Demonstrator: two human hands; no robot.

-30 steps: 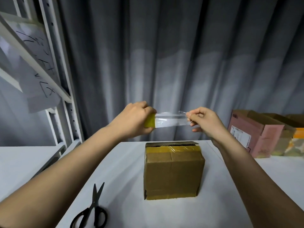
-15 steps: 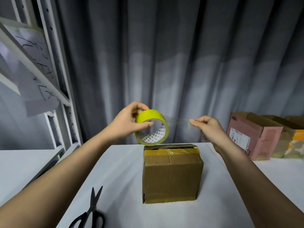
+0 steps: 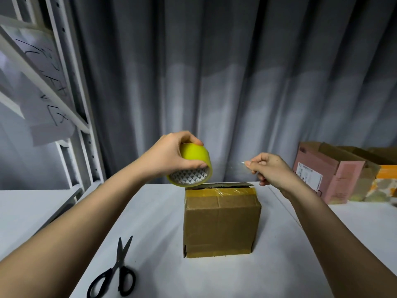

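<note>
At the far left I see a white shelf frame [image 3: 71, 108]. Lower down, black-handled scissors [image 3: 113, 274] lie flat on the white table [image 3: 159, 216], well apart from the work.

Next is my left hand [image 3: 169, 157], raised, with fingers and thumb curled round the tape roll [image 3: 192, 166]. The roll hangs tilted just above the back left corner of the cardboard box [image 3: 221, 224]; I cannot tell whether it touches the flap. I judge the roll light and stiff, with a slick yellow outer face. Gripping it across the width, thumb near the printed core, seems sound to me.

The cardboard box stands upright in the middle of the table, with shiny tape along its front top edge and a dark slot open at the back. It looks light and fairly rigid, and I think it could slide on the smooth top if the tape drags it.

Further right, the tape end [image 3: 243, 162] is a thin, clear, limp film that I can barely make out. My right hand [image 3: 270, 168] pinches it between thumb and forefinger, the other fingers folded in. I would hold it only at the very tip and pull it taut, since it may otherwise fold and stick to itself.

Pink cartons [image 3: 328, 171] sit at the far right.
</note>
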